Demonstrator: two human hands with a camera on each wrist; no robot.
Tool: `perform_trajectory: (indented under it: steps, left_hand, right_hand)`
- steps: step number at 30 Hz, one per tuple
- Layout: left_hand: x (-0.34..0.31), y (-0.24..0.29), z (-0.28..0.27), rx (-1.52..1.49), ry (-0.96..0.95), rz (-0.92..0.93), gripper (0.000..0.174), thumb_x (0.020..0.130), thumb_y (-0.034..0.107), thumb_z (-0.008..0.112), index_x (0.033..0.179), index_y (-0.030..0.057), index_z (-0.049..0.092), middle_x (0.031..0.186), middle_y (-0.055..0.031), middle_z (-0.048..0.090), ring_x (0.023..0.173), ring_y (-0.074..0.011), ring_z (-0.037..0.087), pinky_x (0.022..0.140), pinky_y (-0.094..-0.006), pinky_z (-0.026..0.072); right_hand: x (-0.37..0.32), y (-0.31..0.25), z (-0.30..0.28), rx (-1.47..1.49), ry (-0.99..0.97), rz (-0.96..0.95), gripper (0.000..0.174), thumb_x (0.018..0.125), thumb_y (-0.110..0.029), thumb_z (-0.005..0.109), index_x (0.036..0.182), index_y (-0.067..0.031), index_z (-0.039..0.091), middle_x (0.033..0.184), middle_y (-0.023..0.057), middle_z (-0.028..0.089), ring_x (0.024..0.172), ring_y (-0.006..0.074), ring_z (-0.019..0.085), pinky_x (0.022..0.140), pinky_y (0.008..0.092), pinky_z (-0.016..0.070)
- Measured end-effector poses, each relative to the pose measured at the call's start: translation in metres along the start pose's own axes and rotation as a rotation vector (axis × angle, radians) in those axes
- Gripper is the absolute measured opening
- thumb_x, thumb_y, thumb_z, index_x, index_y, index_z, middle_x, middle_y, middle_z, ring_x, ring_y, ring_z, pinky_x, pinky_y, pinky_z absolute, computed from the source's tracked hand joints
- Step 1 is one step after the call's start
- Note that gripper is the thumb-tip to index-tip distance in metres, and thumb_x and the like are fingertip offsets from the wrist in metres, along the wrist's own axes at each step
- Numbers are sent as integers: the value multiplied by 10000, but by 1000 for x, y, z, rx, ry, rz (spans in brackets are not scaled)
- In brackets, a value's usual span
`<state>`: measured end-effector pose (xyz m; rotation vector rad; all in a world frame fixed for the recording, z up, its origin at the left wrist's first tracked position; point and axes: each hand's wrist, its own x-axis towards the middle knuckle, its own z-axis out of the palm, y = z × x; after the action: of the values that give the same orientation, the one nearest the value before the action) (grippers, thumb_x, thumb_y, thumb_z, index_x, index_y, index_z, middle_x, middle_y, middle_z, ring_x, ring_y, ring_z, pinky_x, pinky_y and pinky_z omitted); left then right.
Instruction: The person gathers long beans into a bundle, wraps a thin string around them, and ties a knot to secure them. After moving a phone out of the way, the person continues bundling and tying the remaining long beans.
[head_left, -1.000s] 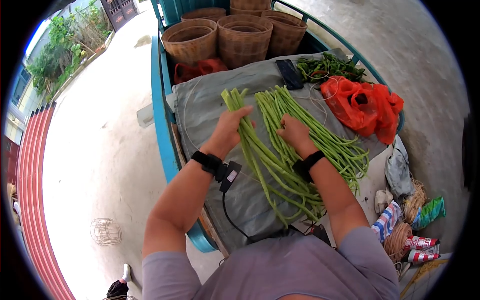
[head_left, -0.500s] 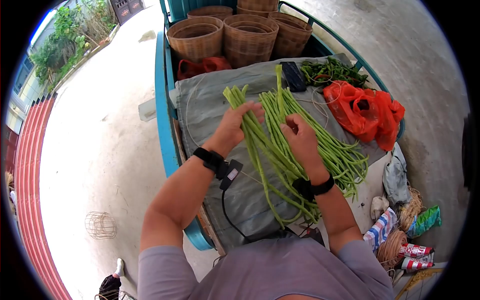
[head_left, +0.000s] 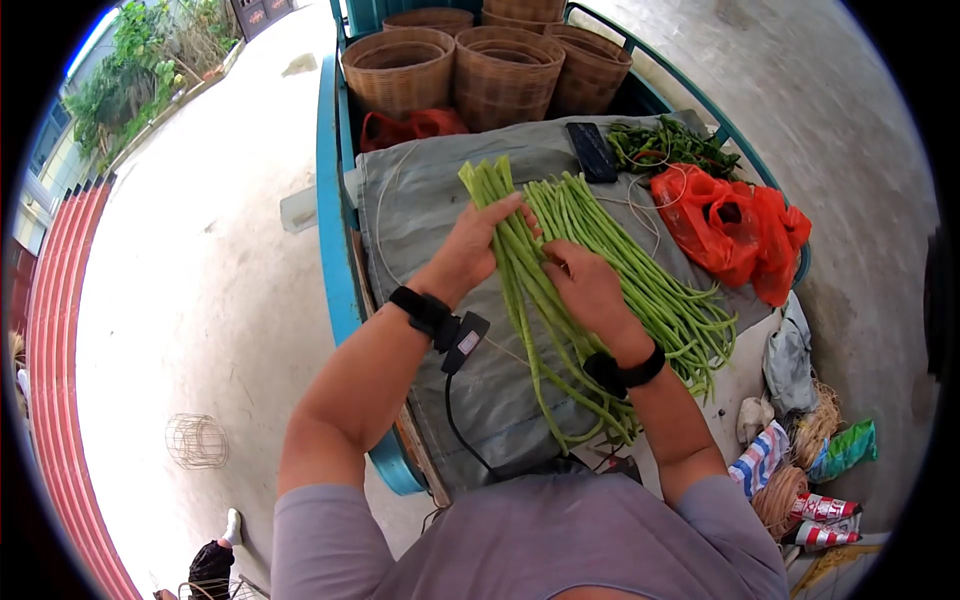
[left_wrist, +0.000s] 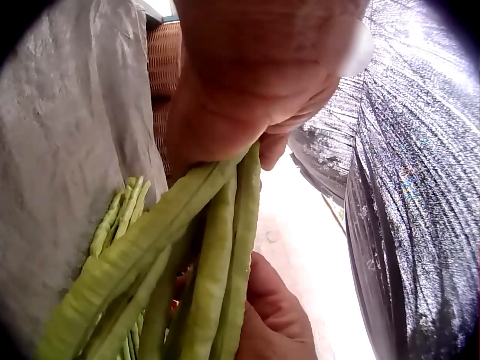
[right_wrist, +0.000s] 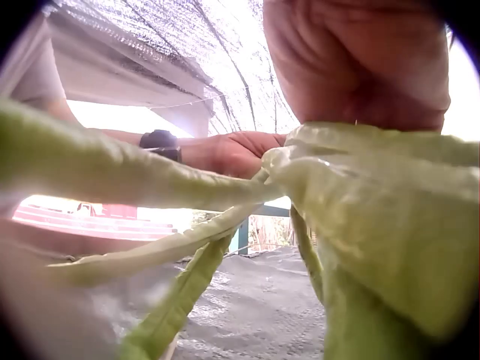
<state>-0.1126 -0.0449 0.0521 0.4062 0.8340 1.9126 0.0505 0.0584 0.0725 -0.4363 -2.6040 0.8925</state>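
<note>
My left hand (head_left: 474, 246) grips a bunch of long green beans (head_left: 520, 262) near its top ends, the thumb lying across them. Close beside it, my right hand (head_left: 590, 292) has its fingers curled at the same bunch, on its right side. To the right lies a larger pile of long beans (head_left: 640, 270) on the grey cloth (head_left: 420, 200). In the left wrist view the left hand (left_wrist: 262, 82) is round the bean stems (left_wrist: 217, 255), with the right hand (left_wrist: 277, 315) below. The right wrist view has beans (right_wrist: 390, 217) right under the right hand (right_wrist: 360, 67).
Wicker baskets (head_left: 508, 78) stand at the back of the blue cart (head_left: 345, 290). A phone (head_left: 592, 153), green peppers (head_left: 668, 146) and a red plastic bag (head_left: 730, 222) lie at the far right of the cloth. Bundles of twine (head_left: 780, 500) and bags are at the lower right.
The right hand first lifted a bean upright out of the pile; that bean is now with the left hand's bunch. Both hands have come closer together.
</note>
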Motion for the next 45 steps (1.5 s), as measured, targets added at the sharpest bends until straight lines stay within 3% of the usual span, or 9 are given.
perform_trajectory:
  steps: [4,10,13,22,28,31,37,40,45]
  left_hand:
    - [-3,1,8,17,37,37,185,895,213,639,837,47,581,773,-52,612,781,-204,636,737,-326,540]
    - [-3,-3,10,-65,21,29,147,866,172,657,803,61,584,734,-35,593,725,-184,604,738,-319,533]
    - [-5,-5,12,-155,109,24,159,870,192,658,823,61,581,728,-34,591,743,-195,611,769,-336,531]
    - [-24,7,43,-122,41,-6,426,871,382,674,1104,54,533,981,-82,604,982,-247,609,848,-382,514]
    - [-15,-10,29,119,-37,-213,343,897,320,639,1079,49,534,910,-81,618,1014,-261,610,891,-386,495]
    - [-13,-13,20,22,-69,-176,240,891,245,631,1013,56,544,860,-68,612,1049,-263,603,893,-373,495]
    - [-15,-16,20,-127,235,-128,145,876,169,634,871,82,518,728,-30,541,725,-220,599,744,-387,524]
    - [-14,-17,18,-59,437,-166,153,874,150,634,836,88,500,687,-29,515,600,-200,537,656,-391,517]
    - [-6,-23,-2,-4,464,-209,144,870,138,641,848,88,509,696,-42,530,628,-205,569,602,-389,511]
  right_hand:
    - [1,-2,11,744,-19,166,419,886,-255,617,1226,-22,546,955,107,649,946,238,633,828,328,483]
    - [-5,-7,34,583,-181,68,681,749,-165,723,1319,2,390,960,114,606,917,198,614,807,304,492]
    - [1,-27,5,787,-505,424,545,752,-128,708,1217,-6,452,942,77,582,826,153,604,717,286,497]
    - [0,-24,-4,811,-413,316,360,796,-130,686,1090,-23,508,824,25,558,649,107,560,600,255,460]
    - [-2,-20,0,786,-380,283,311,824,-134,644,1084,-28,511,835,19,549,699,102,558,635,256,459]
    - [-5,-18,6,684,-378,226,396,816,-229,663,1111,-7,522,921,70,595,809,147,597,710,310,476]
    - [22,39,-26,569,-373,393,380,843,-364,627,1006,-21,634,910,87,646,839,201,619,718,332,474]
    - [27,55,-16,-115,-238,170,312,834,-349,635,905,-46,665,867,121,667,846,245,637,703,360,475]
    - [30,60,24,-630,-354,90,271,777,-331,689,825,-65,667,810,120,676,801,302,659,660,415,489]
